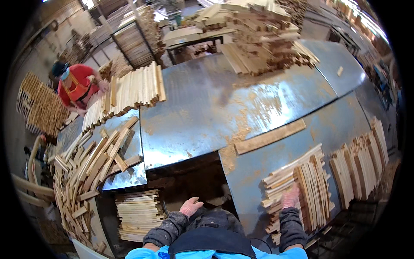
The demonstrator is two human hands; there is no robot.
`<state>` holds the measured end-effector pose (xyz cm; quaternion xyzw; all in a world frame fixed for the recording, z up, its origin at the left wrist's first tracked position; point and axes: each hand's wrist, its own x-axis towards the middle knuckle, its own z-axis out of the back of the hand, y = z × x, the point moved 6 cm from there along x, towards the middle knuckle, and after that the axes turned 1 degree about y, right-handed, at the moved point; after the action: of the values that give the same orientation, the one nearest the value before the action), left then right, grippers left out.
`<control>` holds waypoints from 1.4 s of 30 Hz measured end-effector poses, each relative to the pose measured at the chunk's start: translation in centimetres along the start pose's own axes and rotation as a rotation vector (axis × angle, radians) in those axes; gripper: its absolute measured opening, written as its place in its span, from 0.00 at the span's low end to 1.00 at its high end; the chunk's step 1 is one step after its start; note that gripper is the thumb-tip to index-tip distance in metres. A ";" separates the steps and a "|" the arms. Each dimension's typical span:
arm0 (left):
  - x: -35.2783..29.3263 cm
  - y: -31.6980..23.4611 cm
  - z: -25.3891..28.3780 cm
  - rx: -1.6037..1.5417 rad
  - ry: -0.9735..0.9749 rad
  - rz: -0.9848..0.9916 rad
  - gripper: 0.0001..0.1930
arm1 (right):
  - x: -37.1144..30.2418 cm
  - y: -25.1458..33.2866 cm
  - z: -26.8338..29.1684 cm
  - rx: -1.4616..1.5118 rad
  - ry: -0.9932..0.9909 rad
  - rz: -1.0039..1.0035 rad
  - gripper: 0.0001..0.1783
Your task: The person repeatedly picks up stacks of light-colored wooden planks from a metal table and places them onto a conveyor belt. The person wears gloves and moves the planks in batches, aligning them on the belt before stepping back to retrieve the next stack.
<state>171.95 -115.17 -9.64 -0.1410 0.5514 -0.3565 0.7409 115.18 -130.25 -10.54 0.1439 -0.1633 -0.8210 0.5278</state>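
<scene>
In a pinkish glove, my left hand [191, 207] hovers by the dark gap in front of my body, fingers loosely extended and nothing visible in it. My right hand [291, 196] lies against a row of wooden strips [314, 190] on the right side of the metal table, its fingers stretched along the wood. Beside and partly under that hand are more wooden strips [276, 185], turned crosswise with uneven ends. Another row of strips [359, 166] stands farther right. A stack of pale strips [139, 214] lies below to the left of my left hand.
A long board [271, 137] lies on the metal table [189, 112]. Loose sticks [92, 168] are heaped at left. A person in red [79, 84] handles a row of strips [129, 93] at far left. A large wood pile [258, 39] sits at the far side.
</scene>
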 end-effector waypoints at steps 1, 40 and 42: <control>-0.1 0.6 0.6 -0.017 0.018 0.005 0.41 | -0.2 2.5 -2.1 -0.001 -0.004 0.057 0.45; 32.6 -14.2 40.3 -0.237 -0.228 0.033 0.43 | 32.1 70.4 -33.8 0.086 0.418 0.367 0.45; 36.2 -15.8 42.7 -0.310 -0.337 0.008 0.46 | 35.5 70.9 -36.4 0.020 0.402 0.330 0.44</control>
<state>210.24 -158.94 -11.05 -0.3087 0.4685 -0.2359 0.7935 173.92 -194.57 -16.01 0.2807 -0.0847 -0.6770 0.6751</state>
